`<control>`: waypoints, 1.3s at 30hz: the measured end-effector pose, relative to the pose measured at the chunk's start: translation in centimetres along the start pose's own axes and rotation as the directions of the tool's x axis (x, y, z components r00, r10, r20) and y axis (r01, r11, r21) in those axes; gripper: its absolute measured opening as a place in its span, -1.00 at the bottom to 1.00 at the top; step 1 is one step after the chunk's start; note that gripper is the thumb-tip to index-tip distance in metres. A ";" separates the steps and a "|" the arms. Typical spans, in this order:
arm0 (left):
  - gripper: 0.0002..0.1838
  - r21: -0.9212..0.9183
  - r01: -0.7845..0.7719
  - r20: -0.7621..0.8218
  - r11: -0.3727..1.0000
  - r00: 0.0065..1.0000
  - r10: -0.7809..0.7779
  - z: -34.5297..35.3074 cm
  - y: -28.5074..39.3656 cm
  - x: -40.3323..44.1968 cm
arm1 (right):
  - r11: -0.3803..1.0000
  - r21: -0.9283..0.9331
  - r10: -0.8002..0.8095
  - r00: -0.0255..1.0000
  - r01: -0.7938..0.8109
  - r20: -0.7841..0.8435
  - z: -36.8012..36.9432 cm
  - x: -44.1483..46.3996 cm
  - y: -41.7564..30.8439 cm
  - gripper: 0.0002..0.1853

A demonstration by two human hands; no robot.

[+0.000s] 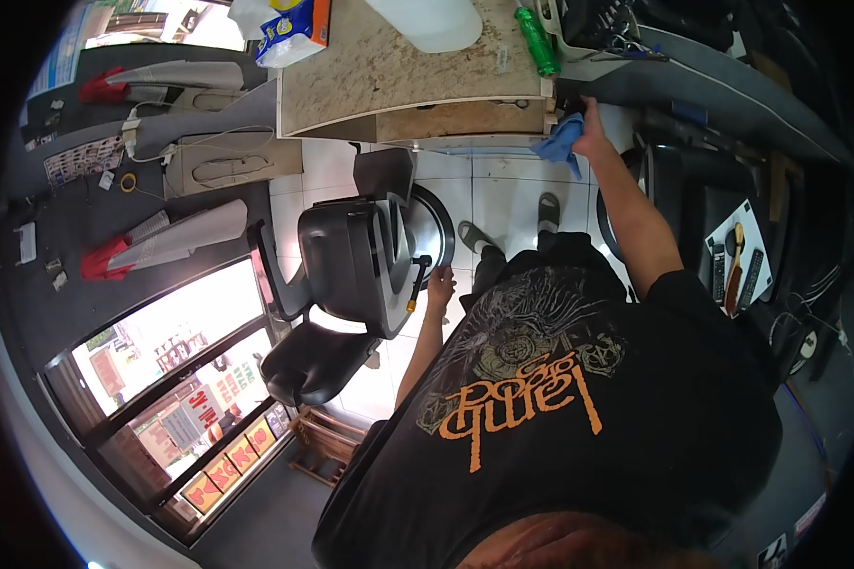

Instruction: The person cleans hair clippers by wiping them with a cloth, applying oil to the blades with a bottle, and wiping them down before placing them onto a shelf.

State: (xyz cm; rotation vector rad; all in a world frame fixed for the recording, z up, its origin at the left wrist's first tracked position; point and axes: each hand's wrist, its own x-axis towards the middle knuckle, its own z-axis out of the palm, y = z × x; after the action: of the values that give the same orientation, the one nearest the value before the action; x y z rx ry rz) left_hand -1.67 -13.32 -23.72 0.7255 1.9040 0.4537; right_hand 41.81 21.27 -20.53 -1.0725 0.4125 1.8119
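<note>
My right hand [590, 131] is stretched forward to the right end of the wooden counter [399, 71], closed on a blue cloth [562, 140] that hangs from it beside the counter's edge. Part of the fingers is hidden there. My left hand [439, 286] is low at my left side, near the black barber chair [342, 242] and its lever with a yellow tip [412, 304]. Its fingers look loosely apart and hold nothing that I can see.
On the counter stand a whitish plastic container [436, 24], a green bottle [539, 43] and a blue-and-white pack [292, 33]. Scissors [621, 43] lie at the upper right. Another black chair [693, 180] is on my right, near a white board [745, 237] with a brush and clippers-like items.
</note>
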 end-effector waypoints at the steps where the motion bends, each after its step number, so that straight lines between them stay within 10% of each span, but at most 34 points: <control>1: -0.66 0.028 -0.012 0.008 1.000 1.000 0.012 -0.5 -1.0 0.5 | 0.999 0.049 -0.015 1.000 0.015 0.012 0.1 -0.1 0.2 -0.54; 11: -0.63 0.071 0.132 0.133 0.989 0.981 -0.141 -2.3 -7.3 1.7 | 0.976 0.063 -0.212 0.973 0.207 0.092 -0.7 -0.2 0.9 -0.48; 17: -0.63 0.267 -0.191 0.115 0.945 0.979 0.165 -1.0 -6.0 2.7 | 0.987 -0.025 -0.162 0.987 0.162 0.001 0.1 -2.0 0.0 -0.47; 22: -0.72 0.244 -0.426 0.103 0.871 0.905 0.413 3.9 11.1 -0.2 | 0.984 -0.049 -0.171 0.985 0.172 0.028 -1.0 -0.7 -1.5 -0.52; 26: -0.67 -0.053 -0.782 0.200 0.622 0.601 0.773 10.7 27.2 -4.2 | 0.980 -0.091 -0.177 0.984 0.179 0.029 -0.3 -3.6 -1.8 -0.53; 32: -0.56 0.095 -0.638 0.412 0.764 0.724 0.554 17.7 36.7 -3.6 | 0.908 -0.320 -0.318 0.943 0.271 -0.103 -0.4 -8.4 -0.3 -0.44; 39: -0.58 0.254 -0.759 0.604 0.600 0.609 0.514 19.6 35.8 -3.7 | 0.859 -0.434 -0.366 0.919 0.273 -0.148 -4.1 -12.2 0.9 -0.36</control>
State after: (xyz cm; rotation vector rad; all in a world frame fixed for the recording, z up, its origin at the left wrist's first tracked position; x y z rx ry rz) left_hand 27.47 10.89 -8.05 1.7625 1.2023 0.1856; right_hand 44.98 11.27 -13.08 -1.5467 -0.0271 1.5082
